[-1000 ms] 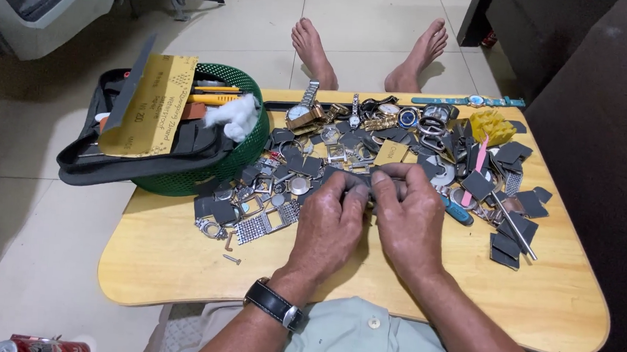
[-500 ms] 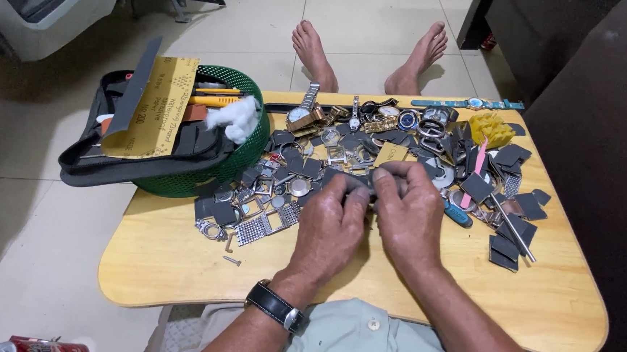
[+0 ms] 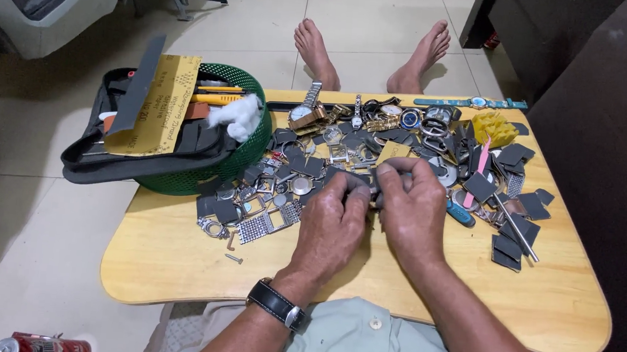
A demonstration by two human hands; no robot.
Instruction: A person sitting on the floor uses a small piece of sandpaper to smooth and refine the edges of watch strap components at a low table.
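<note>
So there's a low rounded pale wooden table filling the middle of the frame, and a green plastic mesh basket at its upper left with a black fabric pouch slumped in it, plus a yellow sheet of sandpaper on top. The centre and right of the table is a mess of dark grey sandpaper squares, watch cases and bracelets, with a silver wristwatch up near the top edge.

Both hands sit right in the middle, knuckles up, fingertips meeting. The left hand is curled nearly closed and so is the right hand, and they're pinching one small dark grey piece between them, just above the pile. Can't really tell what that piece is, it's mostly hidden by fingers. There's a black leather-strap watch on the left wrist.

Compared to half a second ago, basically nothing has moved; same grip, same spot.
</note>
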